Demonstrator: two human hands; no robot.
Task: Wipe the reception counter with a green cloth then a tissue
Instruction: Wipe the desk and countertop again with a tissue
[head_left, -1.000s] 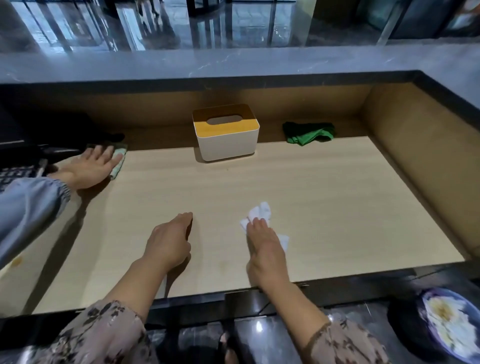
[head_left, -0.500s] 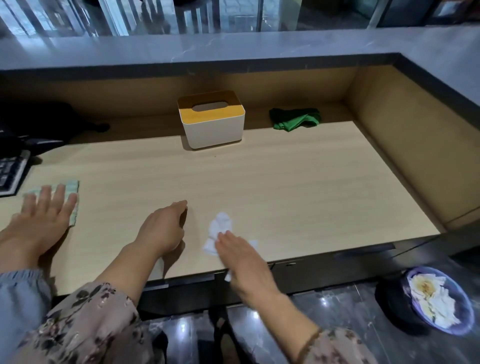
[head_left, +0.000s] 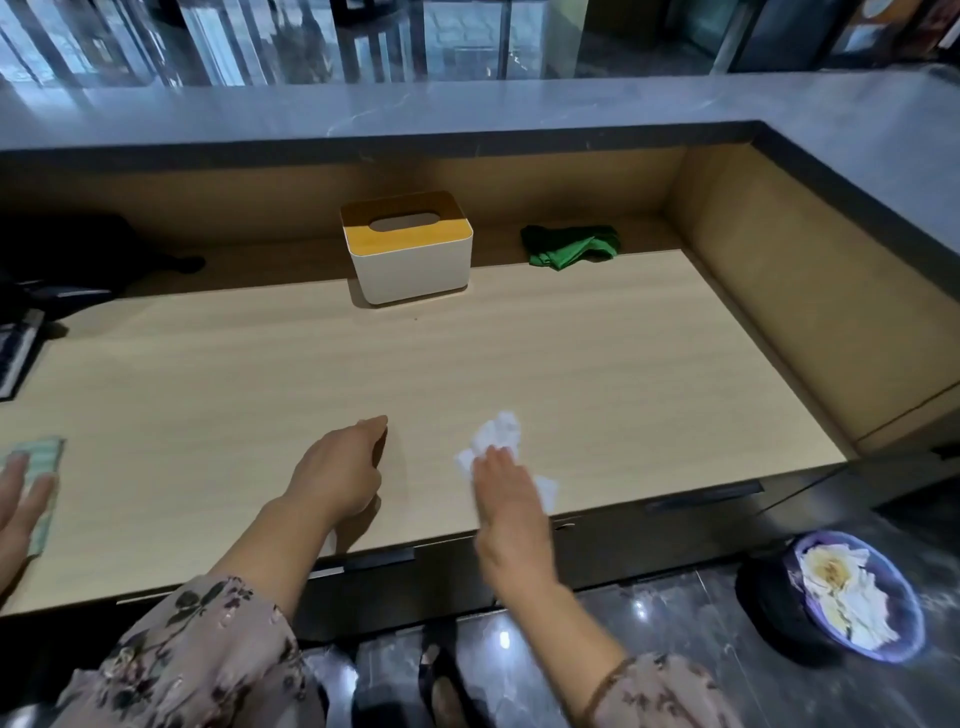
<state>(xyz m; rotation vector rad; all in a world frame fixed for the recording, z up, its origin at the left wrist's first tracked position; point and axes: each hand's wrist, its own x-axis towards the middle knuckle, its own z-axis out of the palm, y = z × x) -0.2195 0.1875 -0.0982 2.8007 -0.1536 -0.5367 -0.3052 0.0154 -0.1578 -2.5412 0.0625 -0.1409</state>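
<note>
My right hand presses a crumpled white tissue flat against the light wooden counter, close to its front edge. My left hand rests beside it on the wood, fingers loosely curled, holding nothing. The green cloth lies bunched at the back of the counter, right of the tissue box, which is white with a yellow-wood lid.
Another person's hand lies on a pale striped cloth at the far left edge. A keyboard and dark items sit back left. A bin with used tissues stands on the floor at right. A raised grey ledge borders the back.
My right hand slid the tissue left toward the front edge, then a little right and forward. The other person's hand and cloth moved from back left to the near left edge.
</note>
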